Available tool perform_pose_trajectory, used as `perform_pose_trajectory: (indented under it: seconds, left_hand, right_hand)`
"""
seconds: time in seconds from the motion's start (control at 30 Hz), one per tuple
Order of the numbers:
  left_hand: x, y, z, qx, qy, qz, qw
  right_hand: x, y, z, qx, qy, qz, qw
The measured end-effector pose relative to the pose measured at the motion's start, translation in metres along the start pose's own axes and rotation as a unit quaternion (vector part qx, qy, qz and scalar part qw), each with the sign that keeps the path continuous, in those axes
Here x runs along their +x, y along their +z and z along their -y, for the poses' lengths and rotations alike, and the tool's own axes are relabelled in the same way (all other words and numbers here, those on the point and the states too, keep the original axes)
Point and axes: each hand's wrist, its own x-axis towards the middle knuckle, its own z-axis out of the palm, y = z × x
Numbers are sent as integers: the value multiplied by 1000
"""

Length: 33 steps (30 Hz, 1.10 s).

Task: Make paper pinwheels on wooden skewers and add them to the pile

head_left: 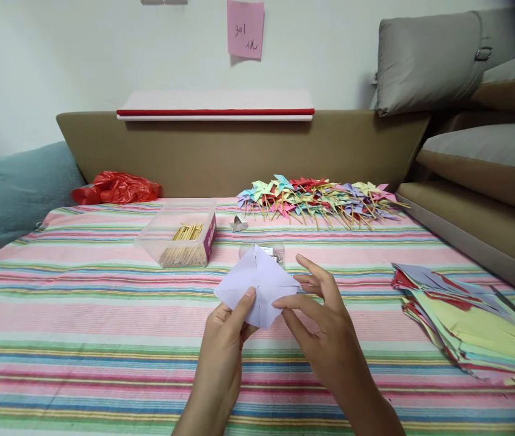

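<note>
A lavender square of paper [266, 281] is held up in front of me, turned like a diamond. Slits run from its corners toward the middle. My left hand [230, 333] pinches it from the lower left, thumb on top and fingers beneath. At its lower right edge, my right hand [325, 321] has thumb and index finger closed on the paper, the other fingers raised and apart. Partly hidden behind the sheet is a small clear dish [278, 249] with small items in it, too small to name.
A plastic tub [185, 233] of wooden sticks stands left, near a small silvery piece [239, 223]. Paper pinwheels on sticks [316, 200] are heaped at the back right. Stacked coloured paper [471, 327] lies right. A red plastic bag [119, 188] sits at the back left.
</note>
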Motion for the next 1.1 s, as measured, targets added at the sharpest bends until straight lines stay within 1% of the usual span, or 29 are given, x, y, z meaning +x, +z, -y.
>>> perform_pose_trajectory:
  seconds: [0.13, 0.23, 0.37, 0.4, 0.47, 0.5, 0.57, 0.63, 0.73, 0.8, 0.87, 0.93, 1.0, 1.03, 1.1]
  left_hand:
    - [2, -1, 1, 42, 3, 3, 999]
    - [7, -2, 1, 49, -4, 2, 999]
    - [14, -1, 0, 45, -18, -21, 999]
    - [15, 0, -1, 44, -25, -29, 998]
    - [17, 2, -3, 48, -41, -13, 998]
    - [16, 3, -4, 52, -48, 2, 997]
    - [15, 5, -5, 63, -58, 24, 996]
    - [13, 7, -5, 74, -69, 39, 994]
    - [11, 9, -3, 96, -75, 56, 991]
    - [10, 9, 0, 114, -74, 65, 989]
    - [11, 9, 1, 128, -77, 79, 986]
    - [11, 8, 2, 138, -82, 96, 982]
    - [12, 8, 2, 145, -82, 93, 982]
    - [13, 8, 3, 148, -81, 86, 982]
    - [15, 8, 3, 154, -79, 72, 982]
  right_hand:
    - [1, 0, -4, 16, 17, 9, 1000]
    - [2, -2, -5, 26, 36, 6, 999]
    - [8, -10, -4, 22, 56, -26, 998]
    - [10, -14, -6, 28, 73, -39, 996]
    - [17, -26, -16, 41, 124, -67, 989]
    - [20, -36, -26, 45, 154, -82, 984]
    - [29, -62, -55, 37, 207, -113, 971]
    - [38, -99, -94, 28, 273, -142, 951]
    - [49, -164, -154, -7, 375, -178, 910]
    - [50, -203, -186, -38, 429, -183, 884]
    - [46, -232, -209, -78, 467, -170, 864]
    - [36, -252, -225, -126, 486, -141, 853]
    - [24, -264, -236, -186, 486, -106, 848]
    - [18, -267, -239, -219, 477, -84, 847]
    - [9, -271, -242, -286, 437, -35, 852]
